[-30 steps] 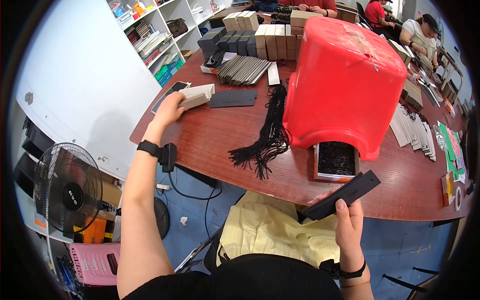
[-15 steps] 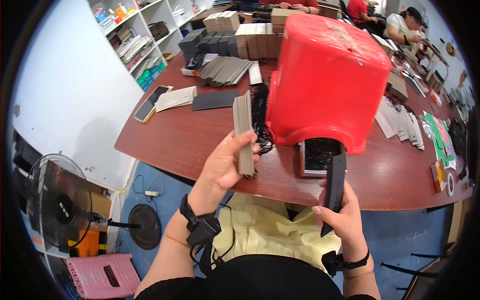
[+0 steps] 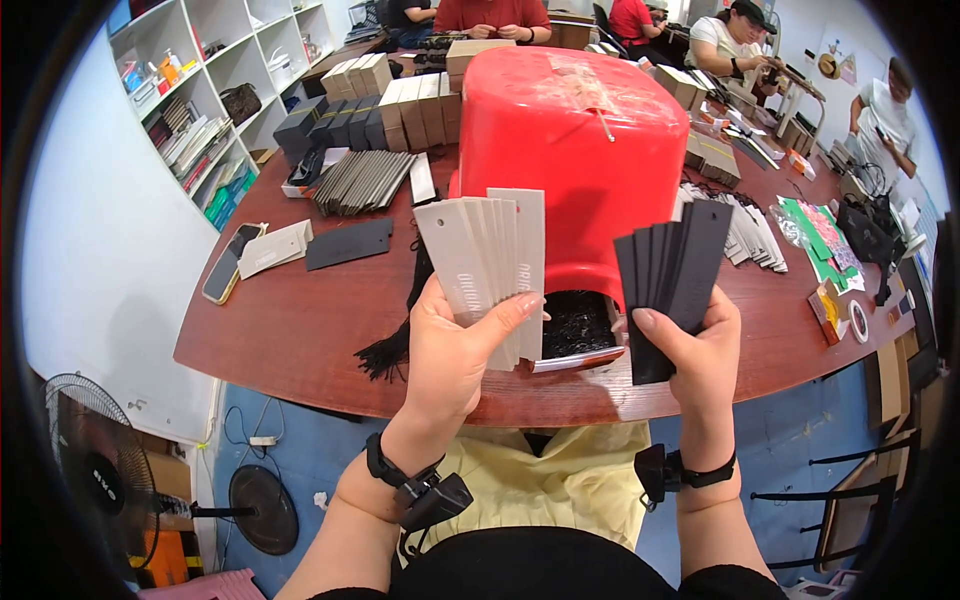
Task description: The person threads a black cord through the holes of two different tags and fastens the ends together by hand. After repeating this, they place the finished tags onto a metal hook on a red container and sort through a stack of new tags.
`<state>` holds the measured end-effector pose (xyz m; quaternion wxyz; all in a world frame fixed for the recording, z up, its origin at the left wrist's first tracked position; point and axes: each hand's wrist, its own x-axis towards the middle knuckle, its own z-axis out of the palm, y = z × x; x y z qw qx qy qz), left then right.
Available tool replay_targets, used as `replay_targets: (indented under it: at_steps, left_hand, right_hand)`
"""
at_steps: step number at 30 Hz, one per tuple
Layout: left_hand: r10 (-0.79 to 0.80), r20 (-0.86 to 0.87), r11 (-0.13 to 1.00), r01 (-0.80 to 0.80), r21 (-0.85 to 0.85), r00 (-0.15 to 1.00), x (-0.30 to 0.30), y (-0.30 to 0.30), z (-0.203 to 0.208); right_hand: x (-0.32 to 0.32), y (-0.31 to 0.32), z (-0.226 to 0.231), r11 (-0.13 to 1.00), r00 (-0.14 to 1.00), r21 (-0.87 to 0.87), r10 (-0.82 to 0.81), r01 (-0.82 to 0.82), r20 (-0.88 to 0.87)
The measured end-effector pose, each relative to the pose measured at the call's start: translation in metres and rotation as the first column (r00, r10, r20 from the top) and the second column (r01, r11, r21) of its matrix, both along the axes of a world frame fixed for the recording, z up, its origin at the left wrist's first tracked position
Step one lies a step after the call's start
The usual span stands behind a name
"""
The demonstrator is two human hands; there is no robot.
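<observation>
My left hand [image 3: 445, 340] grips a fanned stack of light grey hang tags [image 3: 490, 270], each with a hole near its upper end. In my right hand [image 3: 700, 345] is a smaller fan of black hang tags [image 3: 670, 280], the thumb pressed across their front. Both fans are held up above the table's near edge, faces toward me. Behind them stands an upturned red plastic stool [image 3: 575, 120]. Under its arched opening sits a box of black strings [image 3: 578, 325], partly hidden by the grey tags. A bundle of black cords [image 3: 390, 350] lies left of my left hand.
On the left of the brown table [image 3: 290, 350] lie a phone [image 3: 232, 265], loose grey tags [image 3: 275, 248] and a black tag [image 3: 348, 244]. Banded tag stacks [image 3: 400, 110] stand behind. More tags [image 3: 755, 235] and a tape roll [image 3: 858, 322] are at right. Other people sit beyond.
Both stacks have turned from edge-on to face me and spread into fans. My hands have come up, and the view has shifted, showing more of the room's far side.
</observation>
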<state>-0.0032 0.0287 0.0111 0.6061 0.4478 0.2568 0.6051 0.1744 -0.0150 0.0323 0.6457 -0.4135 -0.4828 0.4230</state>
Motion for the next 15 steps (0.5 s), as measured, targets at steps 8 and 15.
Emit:
replay_targets:
  at_steps: [8,15]
  left_hand:
    - [0.081,0.021,0.997,-0.081,0.010,0.996,0.015,0.002,-0.001]
    - [0.216,-0.008,0.968,-0.213,0.131,0.976,0.022,0.007,0.005]
  right_hand:
    - [-0.005,0.020,0.009,0.999,0.998,0.038,0.009,-0.006,-0.066]
    - [-0.009,0.032,0.016,0.963,0.994,0.247,-0.104,0.108,-0.030]
